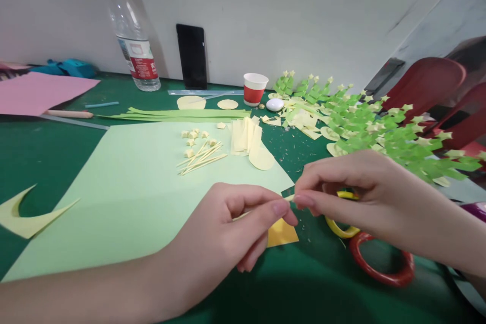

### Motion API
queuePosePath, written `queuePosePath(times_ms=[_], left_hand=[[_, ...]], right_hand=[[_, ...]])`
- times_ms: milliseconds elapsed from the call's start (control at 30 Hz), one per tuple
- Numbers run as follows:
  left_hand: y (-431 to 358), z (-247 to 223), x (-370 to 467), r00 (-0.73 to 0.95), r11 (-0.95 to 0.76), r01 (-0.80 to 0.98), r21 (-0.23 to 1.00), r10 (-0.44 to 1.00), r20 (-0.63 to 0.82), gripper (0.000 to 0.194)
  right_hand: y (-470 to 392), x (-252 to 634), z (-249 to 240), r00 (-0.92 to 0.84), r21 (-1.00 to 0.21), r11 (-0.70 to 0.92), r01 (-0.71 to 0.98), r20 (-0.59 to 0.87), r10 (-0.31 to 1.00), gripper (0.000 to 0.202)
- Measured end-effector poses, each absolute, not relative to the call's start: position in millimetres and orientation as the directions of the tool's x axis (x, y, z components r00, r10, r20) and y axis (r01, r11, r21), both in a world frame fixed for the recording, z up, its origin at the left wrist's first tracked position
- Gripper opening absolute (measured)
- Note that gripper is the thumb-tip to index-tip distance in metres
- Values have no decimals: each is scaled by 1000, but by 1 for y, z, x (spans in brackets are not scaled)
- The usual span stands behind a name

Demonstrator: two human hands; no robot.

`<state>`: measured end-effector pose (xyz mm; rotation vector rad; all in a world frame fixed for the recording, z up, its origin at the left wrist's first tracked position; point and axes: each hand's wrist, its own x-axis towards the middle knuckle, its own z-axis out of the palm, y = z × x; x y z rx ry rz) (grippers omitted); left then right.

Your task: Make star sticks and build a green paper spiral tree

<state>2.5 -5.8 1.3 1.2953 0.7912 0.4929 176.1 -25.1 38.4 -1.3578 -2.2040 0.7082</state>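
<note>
My left hand (pixel 237 225) pinches a thin pale-yellow paper stick (pixel 289 198) between thumb and forefinger. The stick's far end is in the closed fingertips of my right hand (pixel 353 185); most of it is hidden by my fingers. Beyond them, on a light green sheet (pixel 144 187), lie several similar thin paper sticks (pixel 201 159) and small folded paper stars (pixel 193 134). Pale-yellow paper strips (pixel 245 135) are stacked by a rounded paper piece (pixel 261 156). An orange paper square (pixel 283 233) sticks out from under my left hand.
Scissors with red and yellow handles (pixel 381 258) lie under my right wrist. Green paper plants with stars (pixel 372 121) crowd the right side. A paper cup (pixel 255 88), a phone (pixel 192 58) and a bottle (pixel 136 55) stand along the wall. Pink paper (pixel 41 92) lies left.
</note>
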Motion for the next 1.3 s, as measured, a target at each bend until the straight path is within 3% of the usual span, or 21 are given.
queuePosePath(times_ms=[233, 367, 533, 867, 1300], left_hand=[[-6, -3, 3, 689, 216, 105, 971, 688, -227, 25], [-5, -10, 2, 707, 190, 137, 972, 669, -230, 25], [-3, -20, 2, 746, 193, 165, 967, 617, -250, 26], [-4, -28, 4, 739, 44, 199, 979, 650, -179, 31], [-8, -26, 6, 675, -19, 188, 982, 728, -115, 35]], right_hand=[[-20, 184, 37, -614, -466, 579, 669, 93, 784, 25], [-20, 182, 36, -659, -385, 614, 689, 20, 752, 25], [-17, 183, 33, -698, -390, 612, 688, -126, 705, 20], [-12, 184, 38, -726, -385, 629, 675, -200, 657, 23], [-5, 187, 30, -786, -413, 681, 604, -169, 594, 28]])
